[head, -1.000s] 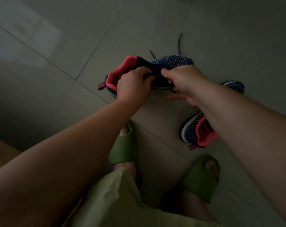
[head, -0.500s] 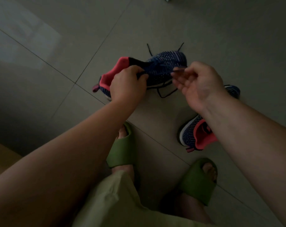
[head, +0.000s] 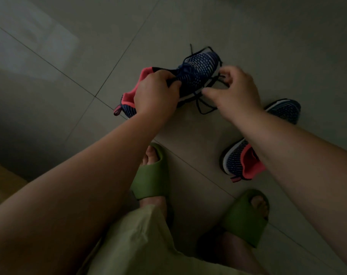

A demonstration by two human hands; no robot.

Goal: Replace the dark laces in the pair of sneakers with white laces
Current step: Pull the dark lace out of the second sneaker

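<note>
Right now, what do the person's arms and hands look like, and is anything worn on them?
Both forearms are bare, no sleeves showing. The left hand and right hand wear no gloves; no rings, watch or bands show on the wrists or fingers in this dim light.

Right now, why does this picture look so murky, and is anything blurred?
Head view: dim room light, with pale window glare on the floor tile; the right hand and dark lace look softly smeared; the wide lens bends the tile seams.
</note>
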